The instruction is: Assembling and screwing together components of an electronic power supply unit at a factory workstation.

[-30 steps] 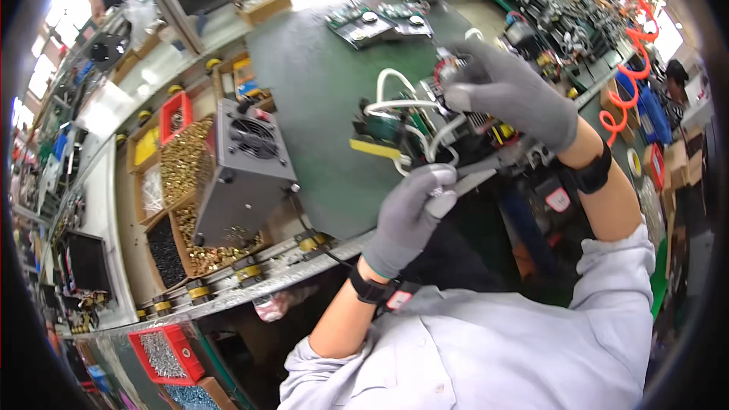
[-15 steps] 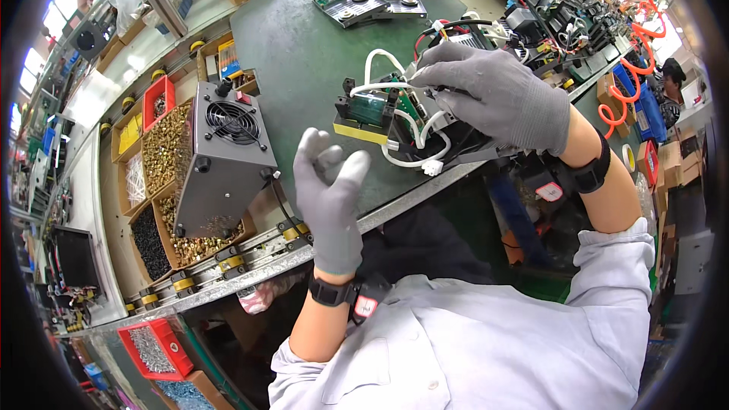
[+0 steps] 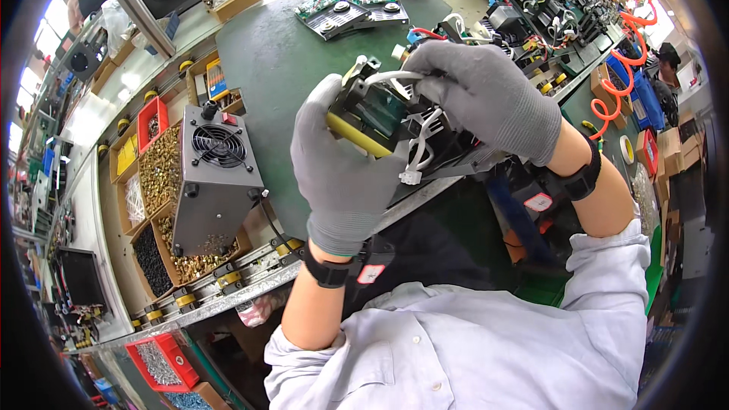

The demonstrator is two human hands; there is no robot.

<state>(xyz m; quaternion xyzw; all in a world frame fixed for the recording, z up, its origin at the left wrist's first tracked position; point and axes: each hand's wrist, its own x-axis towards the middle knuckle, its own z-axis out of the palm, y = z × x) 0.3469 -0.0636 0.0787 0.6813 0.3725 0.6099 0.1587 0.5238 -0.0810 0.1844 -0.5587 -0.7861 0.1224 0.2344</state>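
My left hand [image 3: 339,171], in a grey glove, is wrapped round a transformer [image 3: 355,135] with a yellow band and black frame. The transformer sits tilted at the left end of an electronic assembly, near the front edge of the green mat. My right hand [image 3: 493,99], gloved too, is closed with its fingertips on a white cable [image 3: 392,76] that loops over the transformer. Below the hands, a white connector [image 3: 410,178] hangs on another white lead. Dark parts of the assembly under my right hand are partly hidden.
Left of my hands stands a grey metal box [image 3: 216,209] with a fan. Boxes of brass fittings [image 3: 161,163] and a red bin [image 3: 153,120] lie beyond it. Circuit boards on metal plates [image 3: 334,19] lie at the back. More assemblies fill the back right, near an orange coiled hose [image 3: 626,91].
My left hand has moved up and taken hold of the transformer, which is now tilted. My right hand stays at the white cable, shifted slightly. The view has shifted a little.
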